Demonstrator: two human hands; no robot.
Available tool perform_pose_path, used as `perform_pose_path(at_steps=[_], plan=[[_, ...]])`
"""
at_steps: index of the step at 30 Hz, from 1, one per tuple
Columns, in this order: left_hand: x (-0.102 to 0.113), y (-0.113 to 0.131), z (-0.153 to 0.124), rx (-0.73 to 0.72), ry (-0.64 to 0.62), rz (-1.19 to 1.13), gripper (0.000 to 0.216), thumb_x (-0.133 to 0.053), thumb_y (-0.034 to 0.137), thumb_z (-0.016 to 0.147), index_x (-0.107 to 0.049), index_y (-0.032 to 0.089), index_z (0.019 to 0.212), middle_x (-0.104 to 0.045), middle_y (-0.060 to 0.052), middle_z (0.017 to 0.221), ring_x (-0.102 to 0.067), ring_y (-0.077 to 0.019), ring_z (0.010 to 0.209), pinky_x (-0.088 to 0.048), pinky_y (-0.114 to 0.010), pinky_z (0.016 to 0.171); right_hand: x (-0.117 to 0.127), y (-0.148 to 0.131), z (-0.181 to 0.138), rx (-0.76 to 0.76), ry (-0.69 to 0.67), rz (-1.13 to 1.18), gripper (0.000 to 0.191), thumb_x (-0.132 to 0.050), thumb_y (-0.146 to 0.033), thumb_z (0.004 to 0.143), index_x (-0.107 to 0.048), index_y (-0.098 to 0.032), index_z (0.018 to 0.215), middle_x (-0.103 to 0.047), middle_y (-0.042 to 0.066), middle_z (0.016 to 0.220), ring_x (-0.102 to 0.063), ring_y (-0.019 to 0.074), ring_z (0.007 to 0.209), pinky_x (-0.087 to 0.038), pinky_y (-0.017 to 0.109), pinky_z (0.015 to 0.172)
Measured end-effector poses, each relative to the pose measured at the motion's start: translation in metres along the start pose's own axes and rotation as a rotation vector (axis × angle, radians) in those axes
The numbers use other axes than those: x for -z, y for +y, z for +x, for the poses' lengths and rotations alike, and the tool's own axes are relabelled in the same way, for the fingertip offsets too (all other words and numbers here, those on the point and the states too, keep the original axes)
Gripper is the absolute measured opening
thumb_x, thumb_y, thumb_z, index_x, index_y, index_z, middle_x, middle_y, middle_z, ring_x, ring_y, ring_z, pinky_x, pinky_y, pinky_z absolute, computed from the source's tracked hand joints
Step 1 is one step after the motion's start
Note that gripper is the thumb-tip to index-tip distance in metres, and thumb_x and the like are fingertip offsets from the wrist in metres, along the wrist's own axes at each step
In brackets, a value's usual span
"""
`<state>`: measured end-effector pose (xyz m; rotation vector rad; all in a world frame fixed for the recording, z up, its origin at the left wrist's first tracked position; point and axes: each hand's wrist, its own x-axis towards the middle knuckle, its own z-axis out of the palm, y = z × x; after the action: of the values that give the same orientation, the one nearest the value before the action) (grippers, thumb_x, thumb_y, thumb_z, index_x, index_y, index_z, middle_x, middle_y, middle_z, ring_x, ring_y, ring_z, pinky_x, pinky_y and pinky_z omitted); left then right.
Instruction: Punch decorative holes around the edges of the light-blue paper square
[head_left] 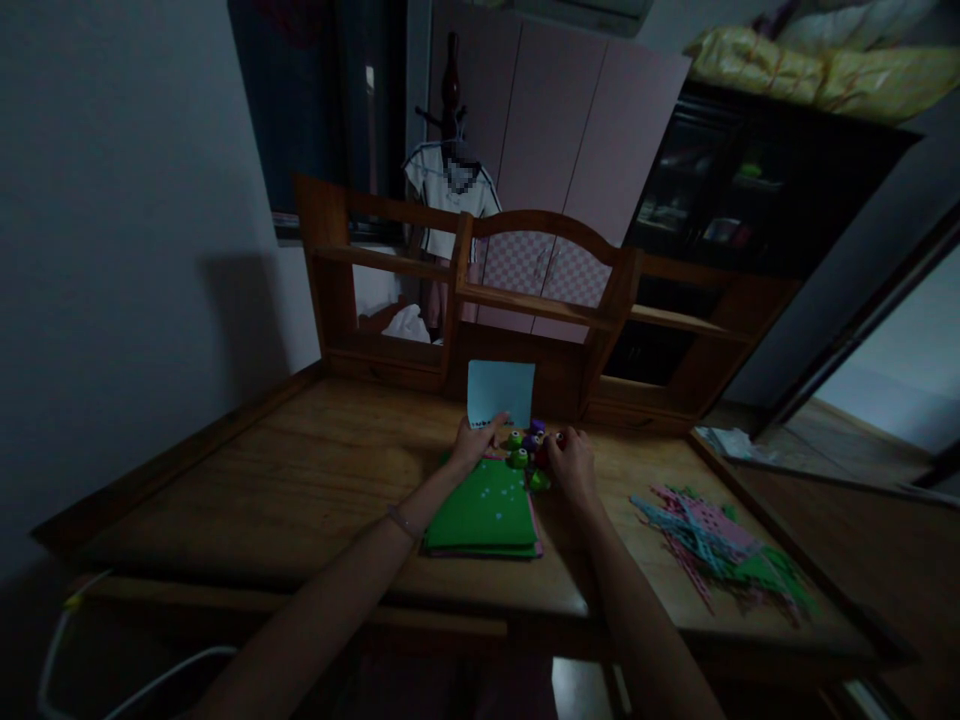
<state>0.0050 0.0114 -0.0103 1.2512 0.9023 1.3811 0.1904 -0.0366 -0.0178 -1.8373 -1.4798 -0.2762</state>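
My left hand [478,440] is closed on the lower edge of a light blue sheet of paper [500,390], held upright with its thumb in front. A row of small dark marks or cut-outs runs along that edge. Curled fingers of my right hand [572,462] close round a small red object [560,439], mostly hidden by them. Beside it cluster several small rounded objects, among them a green one [519,459] and a purple one [537,427]; they look like craft punches. Below my hands lies a stack of green paper [480,510] with pale specks on it.
Perforated pink, blue and green paper scraps [724,540] lie in a pile at the right of the wooden desk [322,470]. A wooden shelf unit [540,303] stands along the desk's back edge. The wall [150,250] borders the left side.
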Motion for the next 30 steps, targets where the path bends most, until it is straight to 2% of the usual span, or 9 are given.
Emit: perform_pose_path(at_steps=[6, 12, 24, 30], plan=[[0.001, 0.004, -0.002, 0.017, -0.006, -0.009, 0.038, -0.073, 0.045, 0.057, -0.051, 0.014, 0.050, -0.049, 0.001, 0.043, -0.041, -0.0075, 0.038, -0.034, -0.020, 0.041, 0.000, 0.000, -0.001, 0.004, 0.002, -0.009, 0.025, -0.043, -0.036, 0.084, -0.056, -0.015, 0.081, -0.055, 0.009, 0.080, -0.052, 0.0175, 0.071, -0.034, 0.026, 0.063], [0.002, 0.016, -0.008, 0.146, -0.005, -0.017, 0.038, -0.077, 0.043, 0.049, -0.052, 0.014, 0.051, -0.048, 0.002, 0.042, -0.040, -0.0078, 0.038, -0.031, -0.020, 0.038, 0.004, -0.002, -0.003, -0.010, -0.008, -0.042, 0.022, -0.044, -0.033, 0.084, -0.057, -0.015, 0.081, -0.055, 0.009, 0.082, -0.051, 0.0166, 0.070, -0.033, 0.026, 0.062], [0.007, 0.001, 0.001, 0.100, 0.009, 0.003, 0.042, -0.073, 0.048, 0.053, -0.049, 0.014, 0.050, -0.049, 0.001, 0.045, -0.042, -0.0078, 0.040, -0.033, -0.021, 0.043, 0.005, 0.001, -0.003, -0.046, -0.016, -0.090, 0.024, -0.044, -0.034, 0.084, -0.059, -0.015, 0.088, -0.055, 0.009, 0.087, -0.052, 0.0161, 0.070, -0.032, 0.026, 0.060], [0.006, -0.004, 0.002, 0.102, 0.031, -0.010, 0.040, -0.074, 0.047, 0.053, -0.051, 0.014, 0.054, -0.049, 0.002, 0.046, -0.041, -0.0076, 0.039, -0.032, -0.021, 0.041, 0.013, -0.006, -0.002, 0.047, 0.068, 0.002, 0.027, -0.038, -0.034, 0.088, -0.059, -0.017, 0.091, -0.053, 0.008, 0.094, -0.050, 0.0156, 0.074, -0.034, 0.025, 0.065]])
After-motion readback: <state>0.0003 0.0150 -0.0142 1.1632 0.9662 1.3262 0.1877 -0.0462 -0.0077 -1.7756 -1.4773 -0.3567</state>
